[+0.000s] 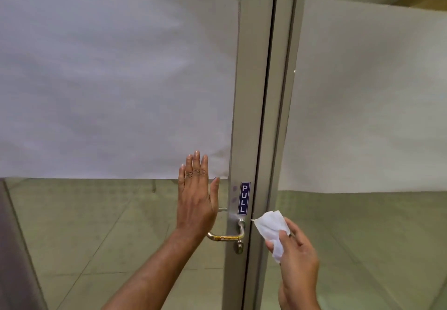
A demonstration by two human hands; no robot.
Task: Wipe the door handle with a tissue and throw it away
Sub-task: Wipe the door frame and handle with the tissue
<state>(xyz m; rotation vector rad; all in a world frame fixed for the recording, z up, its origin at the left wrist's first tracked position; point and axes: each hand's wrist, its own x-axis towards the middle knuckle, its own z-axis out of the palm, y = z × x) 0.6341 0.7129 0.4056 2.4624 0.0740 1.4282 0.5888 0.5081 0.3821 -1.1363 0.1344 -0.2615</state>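
Door handle (pixel 226 236), there it is, a metal lever with rusty yellow patches along its bar, mounted on the door frame (pixel 244 116) just under the blue PULL sticker (pixel 243 198). Its long axis runs sideways, the free end reaching out to the left and tucking behind the left wrist. The left hand (pixel 196 203) is flat, fingers straight up and together, gripping nothing, palm toward the glass (pixel 108 80), though I can't say for sure that it touches. The right hand (pixel 298 261) is pinching a white tissue (pixel 272 230), crumpled, with its loose corner pointing left toward the frame.

And that's the gap that matters: the handle lies just to the left of the tissue and a touch lower, near but not touching. The right hand is the one carrying the tissue, so I'd judge the wipe is its job, moving leftward along the bar. Wiping hasn't begun, and no bin is in sight.
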